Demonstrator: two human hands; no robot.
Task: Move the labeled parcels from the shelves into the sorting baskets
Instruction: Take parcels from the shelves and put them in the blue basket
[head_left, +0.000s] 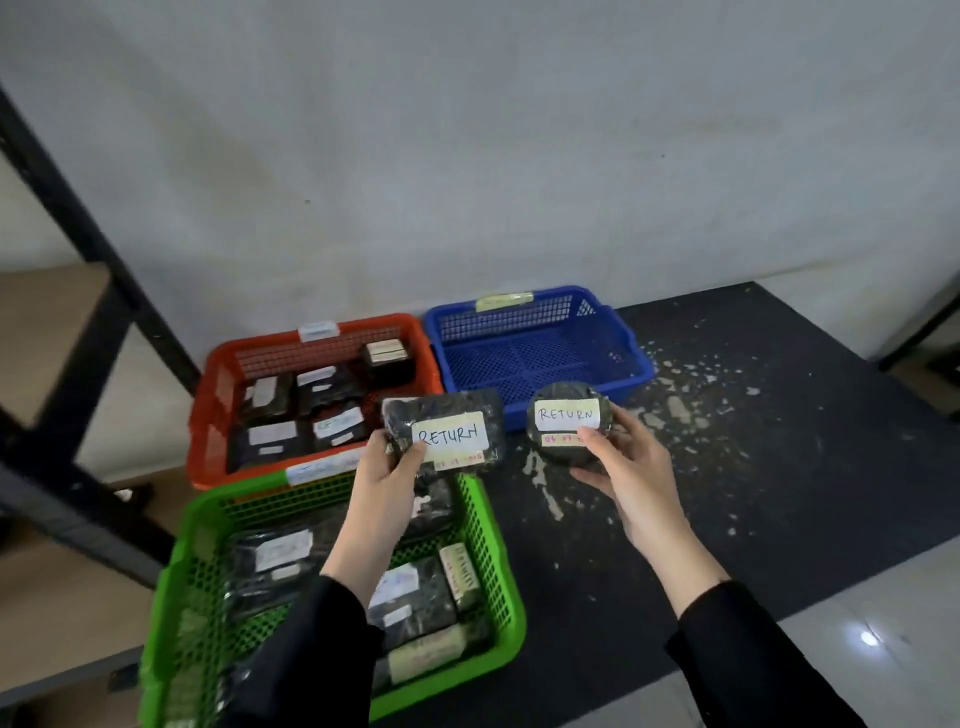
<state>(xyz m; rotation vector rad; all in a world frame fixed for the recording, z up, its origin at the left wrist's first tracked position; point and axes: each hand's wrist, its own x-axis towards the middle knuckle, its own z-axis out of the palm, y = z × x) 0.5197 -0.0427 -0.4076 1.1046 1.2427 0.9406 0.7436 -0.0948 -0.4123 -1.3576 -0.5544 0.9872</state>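
Note:
My left hand (382, 475) grips a flat black-wrapped parcel (447, 415) with a white label reading RETURN, held above the gap between the red and green baskets. My right hand (631, 470) holds a round black parcel (566, 436), also labelled RETURN, just in front of the blue basket (636, 358), which holds no parcels. The red basket (208, 410) contains several labelled black parcels. The green basket (498, 566), nearest me, also holds several labelled parcels, partly hidden by my left sleeve.
The three baskets sit on a black mat (753, 467) speckled with pale flakes. A black metal shelf frame (88, 249) with wooden boards stands at the left. A white wall runs behind. Pale tiled floor (857, 623) shows at lower right.

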